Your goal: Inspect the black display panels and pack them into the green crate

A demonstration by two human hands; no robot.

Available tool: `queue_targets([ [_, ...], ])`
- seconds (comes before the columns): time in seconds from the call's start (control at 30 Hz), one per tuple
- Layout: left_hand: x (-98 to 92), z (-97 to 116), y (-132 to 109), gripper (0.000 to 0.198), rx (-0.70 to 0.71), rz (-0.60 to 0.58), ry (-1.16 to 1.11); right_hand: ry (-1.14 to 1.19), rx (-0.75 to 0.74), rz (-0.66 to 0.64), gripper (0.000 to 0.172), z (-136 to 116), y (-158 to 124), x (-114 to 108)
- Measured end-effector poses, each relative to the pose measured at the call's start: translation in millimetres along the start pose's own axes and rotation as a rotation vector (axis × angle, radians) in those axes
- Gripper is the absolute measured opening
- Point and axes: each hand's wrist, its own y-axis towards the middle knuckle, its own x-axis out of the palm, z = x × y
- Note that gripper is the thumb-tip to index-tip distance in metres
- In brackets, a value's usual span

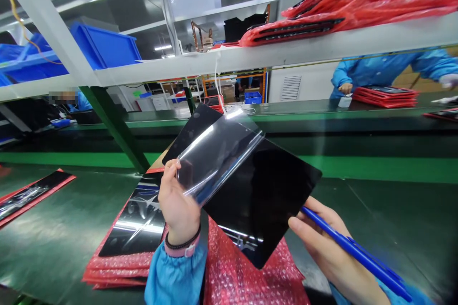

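My left hand [181, 209] pinches the edge of a clear plastic film [214, 155]. That film curls back over a glossy black panel [268, 190], part of it lifted from the surface. At the panel's lower right corner, my right hand [324, 236] grips it between thumb and fingers. A blue pen [358, 250] also lies in that hand, pointing down to the right. Beneath the panel is a red bubble-wrap pouch [246, 279]. Left of it, another shiny black panel [138, 221] rests on a stack of red bubble-wrap pouches [118, 267].
A white shelf [186, 69] crosses above, carrying blue bins [103, 47] and red-wrapped panels [375, 5]. A green post [110, 126] stands left. Another panel on red wrap [36, 193] lies far left. Across the bench, a person in blue [379, 69] stands by stacked red pouches [386, 97].
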Motion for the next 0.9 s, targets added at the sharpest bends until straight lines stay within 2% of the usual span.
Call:
queue_targets([
  [0.07,-0.6,-2,4,0.005,-0.008,0.028,0.013,-0.082,0.022,0.029,0.033,2,-1,-4],
  [0.2,0.9,-3,9,0.008,-0.087,0.025,0.014,-0.196,-0.027,0.255,0.037,22,-4,-22],
  [0.27,0.7,-3,10,0.009,-0.078,0.0,0.04,-0.22,-0.037,0.316,0.036,34,-5,-30],
  [0.4,-3.8,-4,14,0.01,-0.054,-0.012,0.089,-0.108,-0.009,0.273,0.029,44,-3,-39],
  [0.5,-6.9,-6,18,0.011,0.057,-0.059,0.115,0.032,0.046,0.186,0.025,40,0,-37],
  [0.6,-6.6,-4,19,0.012,0.098,-0.1,0.139,0.002,0.096,0.177,0.029,31,1,-32],
  [0.73,-3.2,2,13,0.011,0.024,-0.156,0.127,-0.212,0.103,0.299,0.037,18,-2,-24],
  [0.9,-1.4,5,-1,0.017,-0.13,-0.353,0.09,-0.358,0.091,0.234,0.049,8,-4,-19],
])
